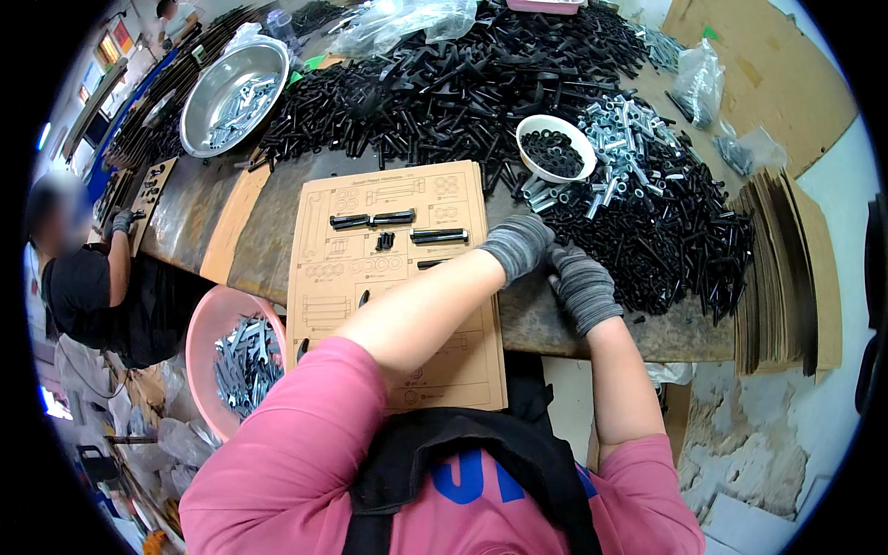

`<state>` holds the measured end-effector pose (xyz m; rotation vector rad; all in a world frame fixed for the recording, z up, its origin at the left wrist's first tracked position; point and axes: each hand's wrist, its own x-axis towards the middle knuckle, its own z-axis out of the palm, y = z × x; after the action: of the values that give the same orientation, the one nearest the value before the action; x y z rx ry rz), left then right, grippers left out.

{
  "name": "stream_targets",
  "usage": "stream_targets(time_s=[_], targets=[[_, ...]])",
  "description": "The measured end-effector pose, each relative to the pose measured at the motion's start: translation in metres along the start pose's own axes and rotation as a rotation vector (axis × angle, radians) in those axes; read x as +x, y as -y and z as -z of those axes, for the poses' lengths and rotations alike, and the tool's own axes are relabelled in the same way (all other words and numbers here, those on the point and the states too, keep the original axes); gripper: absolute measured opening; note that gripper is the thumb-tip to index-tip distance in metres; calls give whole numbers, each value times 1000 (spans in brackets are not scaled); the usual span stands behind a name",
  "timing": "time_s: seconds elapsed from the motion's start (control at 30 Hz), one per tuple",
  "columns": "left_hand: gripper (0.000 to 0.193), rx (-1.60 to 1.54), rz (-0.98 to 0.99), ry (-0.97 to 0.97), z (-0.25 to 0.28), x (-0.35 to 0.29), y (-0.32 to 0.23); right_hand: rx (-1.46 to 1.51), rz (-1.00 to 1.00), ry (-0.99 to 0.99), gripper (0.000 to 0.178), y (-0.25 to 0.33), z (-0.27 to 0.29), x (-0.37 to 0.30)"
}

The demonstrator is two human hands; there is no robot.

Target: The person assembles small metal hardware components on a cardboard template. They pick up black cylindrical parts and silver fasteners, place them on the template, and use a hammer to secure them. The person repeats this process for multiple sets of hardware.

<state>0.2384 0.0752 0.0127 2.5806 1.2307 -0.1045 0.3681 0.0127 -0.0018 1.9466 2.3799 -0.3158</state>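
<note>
My left hand [518,248] and my right hand [585,289], both in grey striped knit gloves, meet fingertip to fingertip at the near edge of a heap of small black bolts [647,264]. The fingers of both are curled in; whatever they hold is hidden. Under my left forearm lies a stack of printed cardboard sheets [398,365]. On its top sheet rest long black bolts [373,219], a pair of thick black bolts [439,236] and several short black screws [385,241], with further black pieces partly covered by my arm.
Beyond my hands stands a white bowl [590,155] of black nuts, beside silver metal sleeves [624,134]. Black hardware covers the far table. A metal basin [191,118] is far left, a pink tub [203,356] of wrenches below; cardboard [786,277] stands right. A co-worker [83,305] works left.
</note>
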Motion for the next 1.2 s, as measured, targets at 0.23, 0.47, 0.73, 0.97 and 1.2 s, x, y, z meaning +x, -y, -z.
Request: stream_targets(time_s=[0.23, 0.47, 0.73, 0.97, 1.2], targets=[[16, -125, -69, -229, 36, -85, 82, -74, 119, 113, 25, -7, 6, 12], [19, -138, 325, 116, 44, -186, 173, -111, 239, 166, 21, -8, 10, 20], [17, -137, 459, -19, 17, -212, 197, -278, 286, 156, 21, 5, 18, 19], [25, -552, 512, -539, 22, -246, 179, -380, 295, 188, 23, 11, 22, 19], [45, -632, 56, -591, 22, -245, 111, 325, 669, -145, 17, 110, 35, 32]])
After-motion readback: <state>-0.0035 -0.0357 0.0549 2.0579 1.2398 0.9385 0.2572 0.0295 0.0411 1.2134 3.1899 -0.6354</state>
